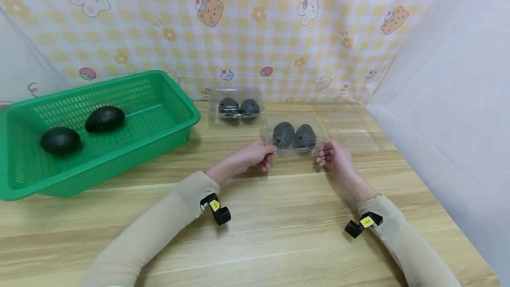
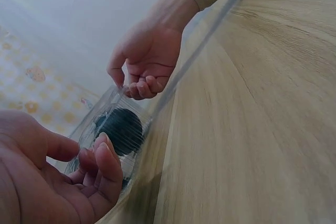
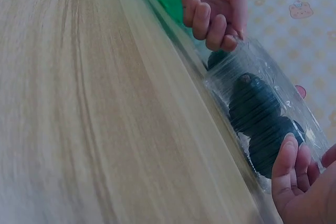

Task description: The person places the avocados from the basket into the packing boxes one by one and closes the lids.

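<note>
A clear plastic clamshell box [image 1: 290, 151] holding two dark avocados [image 1: 305, 137] sits on the wooden table. My left hand [image 1: 253, 154] pinches its front left corner between thumb and finger. At the front right corner, my right hand [image 1: 338, 157] pinches the rim, with its other fingers loosely curled. Through the ribbed plastic wall the dark fruit shows in the right wrist view [image 3: 254, 103]. A second clear box [image 1: 236, 94], also with two avocados [image 1: 249, 108] inside, stands just behind and to the left.
On the left is a green plastic basket [image 1: 131, 156] with two dark avocados [image 1: 105, 119] in it. More clear plastic packaging [image 1: 346, 121] lies right of the held box. A yellow checked curtain [image 1: 247, 34] hangs behind the table, and a white wall surface [image 1: 450, 79] borders its right side.
</note>
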`<state>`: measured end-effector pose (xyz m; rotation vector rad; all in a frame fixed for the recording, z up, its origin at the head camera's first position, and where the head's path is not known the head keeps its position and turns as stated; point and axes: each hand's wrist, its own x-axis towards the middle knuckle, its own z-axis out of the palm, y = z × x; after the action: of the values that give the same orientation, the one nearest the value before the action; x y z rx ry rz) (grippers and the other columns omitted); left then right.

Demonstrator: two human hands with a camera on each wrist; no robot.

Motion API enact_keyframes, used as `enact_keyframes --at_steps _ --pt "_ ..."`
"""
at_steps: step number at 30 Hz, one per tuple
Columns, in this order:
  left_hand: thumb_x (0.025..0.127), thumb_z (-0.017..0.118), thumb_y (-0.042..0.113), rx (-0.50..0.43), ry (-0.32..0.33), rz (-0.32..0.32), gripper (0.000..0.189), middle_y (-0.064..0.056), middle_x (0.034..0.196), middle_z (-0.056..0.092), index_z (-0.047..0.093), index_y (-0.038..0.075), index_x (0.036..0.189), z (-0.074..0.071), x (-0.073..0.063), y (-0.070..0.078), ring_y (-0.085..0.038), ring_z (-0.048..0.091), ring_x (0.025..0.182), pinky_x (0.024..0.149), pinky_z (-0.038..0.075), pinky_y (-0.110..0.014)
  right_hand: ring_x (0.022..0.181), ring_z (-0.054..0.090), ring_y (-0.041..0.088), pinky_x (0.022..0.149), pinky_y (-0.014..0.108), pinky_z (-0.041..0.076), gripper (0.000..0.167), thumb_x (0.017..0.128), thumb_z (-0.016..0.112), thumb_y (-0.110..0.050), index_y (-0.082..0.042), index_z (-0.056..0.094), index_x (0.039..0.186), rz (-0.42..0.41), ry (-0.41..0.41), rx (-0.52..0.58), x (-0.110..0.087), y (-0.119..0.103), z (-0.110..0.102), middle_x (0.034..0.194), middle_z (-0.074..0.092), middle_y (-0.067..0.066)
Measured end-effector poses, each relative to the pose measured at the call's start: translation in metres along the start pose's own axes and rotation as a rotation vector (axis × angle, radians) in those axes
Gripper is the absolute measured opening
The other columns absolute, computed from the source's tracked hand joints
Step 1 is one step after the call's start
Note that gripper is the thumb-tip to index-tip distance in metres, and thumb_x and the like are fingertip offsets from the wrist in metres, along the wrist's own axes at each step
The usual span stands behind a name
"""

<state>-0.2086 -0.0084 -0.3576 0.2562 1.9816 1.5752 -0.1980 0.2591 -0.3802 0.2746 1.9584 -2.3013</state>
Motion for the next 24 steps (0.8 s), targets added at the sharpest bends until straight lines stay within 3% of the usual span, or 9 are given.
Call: enact_keyframes --at_steps 8,18,24 --pt "0.108 0.042 0.014 -0.034 0.032 0.018 0.042 -0.003 0.062 0.045 0.044 0.004 0.067 0.006 0.014 0.002 -0.011 0.053 0.053 0.053 0.048 -0.02 0.063 0.065 0.015 0.064 0.023 0.056 0.016 0.102 0.035 -0.006 -0.003 0.046 0.092 0.015 0.013 0.159 -0.001 -0.004 0.0 0.071 0.06 0.004" --pt "0.109 0.039 0.013 -0.124 0.072 0.016 0.028 -0.002 0.062 0.045 0.051 -0.007 0.093 0.011 0.028 0.006 -0.01 0.053 0.053 0.052 0.047 -0.019 0.074 0.069 0.019 0.075 0.026 0.059 0.01 0.105 0.039 -0.004 0.001 0.045 0.099 0.036 0.078 0.304 0.008 -0.009 0.004 0.077 0.062 0.009" --pt "0.11 0.041 0.016 -0.192 0.13 0.019 0.032 -0.002 0.066 0.047 0.05 -0.002 0.085 0.009 0.039 0.006 -0.01 0.054 0.055 0.052 0.047 -0.018 0.077 0.071 0.021 0.079 0.027 0.059 0.008 0.106 0.042 -0.006 0.001 0.045 0.104 0.073 0.111 0.39 0.016 -0.013 0.009 0.079 0.062 0.011"
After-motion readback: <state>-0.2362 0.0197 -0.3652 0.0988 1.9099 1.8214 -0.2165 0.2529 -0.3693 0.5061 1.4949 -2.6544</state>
